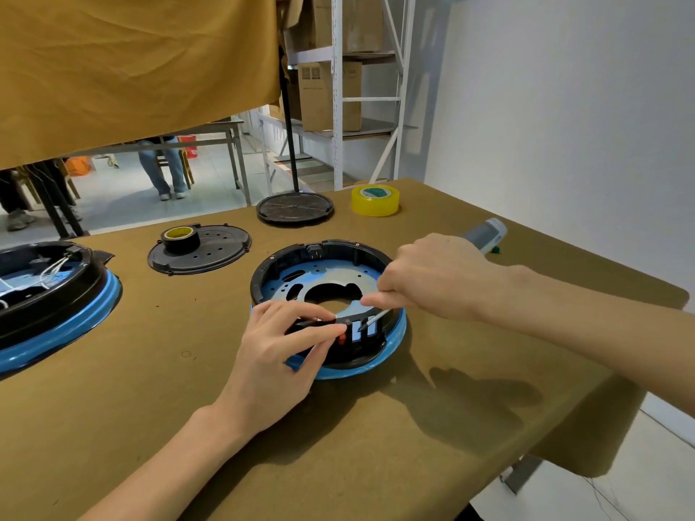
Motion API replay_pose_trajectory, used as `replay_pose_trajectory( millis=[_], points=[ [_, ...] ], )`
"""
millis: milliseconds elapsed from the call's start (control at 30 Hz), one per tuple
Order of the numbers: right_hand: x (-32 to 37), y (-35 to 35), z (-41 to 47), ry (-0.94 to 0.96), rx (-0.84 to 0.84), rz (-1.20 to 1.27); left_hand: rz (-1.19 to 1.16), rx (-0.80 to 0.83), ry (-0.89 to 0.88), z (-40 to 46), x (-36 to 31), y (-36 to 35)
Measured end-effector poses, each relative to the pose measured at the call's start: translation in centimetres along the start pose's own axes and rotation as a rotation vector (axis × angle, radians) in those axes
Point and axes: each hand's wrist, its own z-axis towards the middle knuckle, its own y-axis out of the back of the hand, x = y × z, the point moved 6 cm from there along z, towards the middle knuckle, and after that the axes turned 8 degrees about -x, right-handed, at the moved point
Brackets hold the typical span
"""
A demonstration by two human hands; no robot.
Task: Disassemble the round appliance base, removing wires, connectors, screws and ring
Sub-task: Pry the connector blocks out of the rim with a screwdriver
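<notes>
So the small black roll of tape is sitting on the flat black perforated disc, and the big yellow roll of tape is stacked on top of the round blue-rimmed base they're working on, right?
Not quite. The small black roll of tape does sit on the flat black perforated disc, but the big yellow roll of tape rests directly on the brown table cover, far behind the round blue-rimmed base. The head view shows this.

Your brown cloth-covered table (pixel 376 438) carries: round black-and-blue appliance base (pixel 349 364) at centre, 2nd similar base (pixel 56 317) on left, black perforated disc (pixel 210 257), black round stand foot (pixel 295 208), yellow tape roll (pixel 375 200), grey handheld tool (pixel 485 235) at right.
</notes>
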Motion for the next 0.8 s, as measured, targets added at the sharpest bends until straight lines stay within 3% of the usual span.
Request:
replay_pose_trajectory(
  millis=[800],
  points=[
    [2.5,0.0,-0.5,-0.219,-0.113,-0.067,-0.007,0.028,0.097,0.2,-0.2,-0.1]
  ],
)
